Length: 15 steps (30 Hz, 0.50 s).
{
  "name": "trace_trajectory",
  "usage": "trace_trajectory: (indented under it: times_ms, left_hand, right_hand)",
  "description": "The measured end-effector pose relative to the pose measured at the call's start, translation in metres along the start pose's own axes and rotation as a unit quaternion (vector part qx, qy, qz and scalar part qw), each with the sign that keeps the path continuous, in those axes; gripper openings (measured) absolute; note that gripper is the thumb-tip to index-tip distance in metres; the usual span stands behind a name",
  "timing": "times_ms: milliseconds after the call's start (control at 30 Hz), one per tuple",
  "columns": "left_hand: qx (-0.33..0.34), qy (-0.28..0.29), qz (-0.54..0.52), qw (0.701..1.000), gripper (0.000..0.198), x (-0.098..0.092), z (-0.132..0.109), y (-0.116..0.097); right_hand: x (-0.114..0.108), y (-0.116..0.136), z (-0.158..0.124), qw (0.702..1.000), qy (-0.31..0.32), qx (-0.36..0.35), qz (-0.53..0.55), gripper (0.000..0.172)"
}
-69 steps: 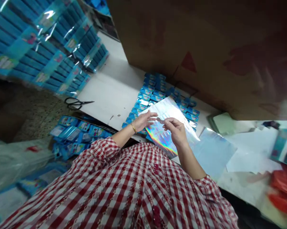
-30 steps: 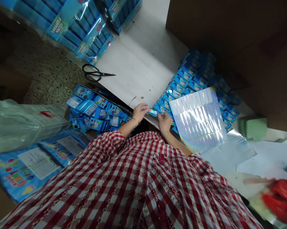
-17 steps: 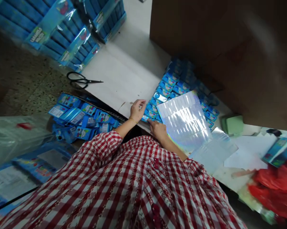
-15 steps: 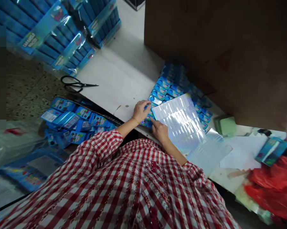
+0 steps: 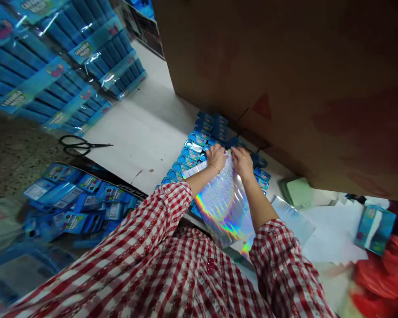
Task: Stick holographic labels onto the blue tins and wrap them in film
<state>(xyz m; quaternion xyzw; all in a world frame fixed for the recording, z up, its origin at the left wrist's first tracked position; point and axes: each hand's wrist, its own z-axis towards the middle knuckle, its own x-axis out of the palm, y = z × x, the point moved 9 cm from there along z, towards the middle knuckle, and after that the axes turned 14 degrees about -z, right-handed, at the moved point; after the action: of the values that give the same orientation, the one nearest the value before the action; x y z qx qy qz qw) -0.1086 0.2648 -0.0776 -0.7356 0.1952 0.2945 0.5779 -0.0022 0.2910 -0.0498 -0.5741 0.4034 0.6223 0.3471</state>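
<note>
A shiny holographic sheet (image 5: 223, 201) with rainbow glare lies in front of me, partly over rows of small blue packs (image 5: 189, 153). My left hand (image 5: 216, 158), a thin bangle on its wrist, is closed at the sheet's far edge. Beside it, my right hand (image 5: 242, 162) also has its fingers bent on that edge, a small gap from the left. Whatever lies right under the fingertips is hidden. On some of the packs a round blue shape shows.
A large brown carton (image 5: 278, 88) stands behind the packs. Black scissors (image 5: 84, 145) lie at left, near wrapped stacks of blue boxes (image 5: 53, 75). Loose blue packs (image 5: 83, 203) fill a box below. At right are a green block (image 5: 298, 192), clear sheets and a red bag (image 5: 381, 269).
Both hands have moved from the packs near the table's front edge to the sheet's far edge. The sheet has shifted and tilted, now showing rainbow colours. The view has turned somewhat.
</note>
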Motion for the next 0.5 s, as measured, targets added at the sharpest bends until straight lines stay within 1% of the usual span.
trace_trajectory:
  times_ms: [100,167,233,400,500]
  left_hand:
    - [0.011,-0.023,0.003,1.0,0.027,0.001,-0.003,0.0]
    - [0.015,-0.028,0.002,1.0,0.028,0.001,-0.004,0.0]
    - [0.014,-0.031,-0.004,0.999,0.027,0.002,-0.004,0.0]
    - [0.018,-0.047,-0.02,0.999,0.024,0.003,0.0,0.001]
    - [0.024,-0.046,-0.027,0.998,0.022,0.003,-0.001,0.0]
  right_hand:
    - [0.02,-0.002,0.016,0.999,0.045,-0.022,-0.005,0.038]
    - [0.026,-0.004,0.021,0.998,0.051,-0.04,0.002,0.037]
    - [0.027,-0.005,0.021,0.997,0.042,-0.056,0.023,0.034]
    - [0.02,-0.011,0.021,0.993,0.017,-0.075,0.088,0.031]
    - [0.02,-0.011,0.024,0.99,0.036,-0.089,0.099,0.03]
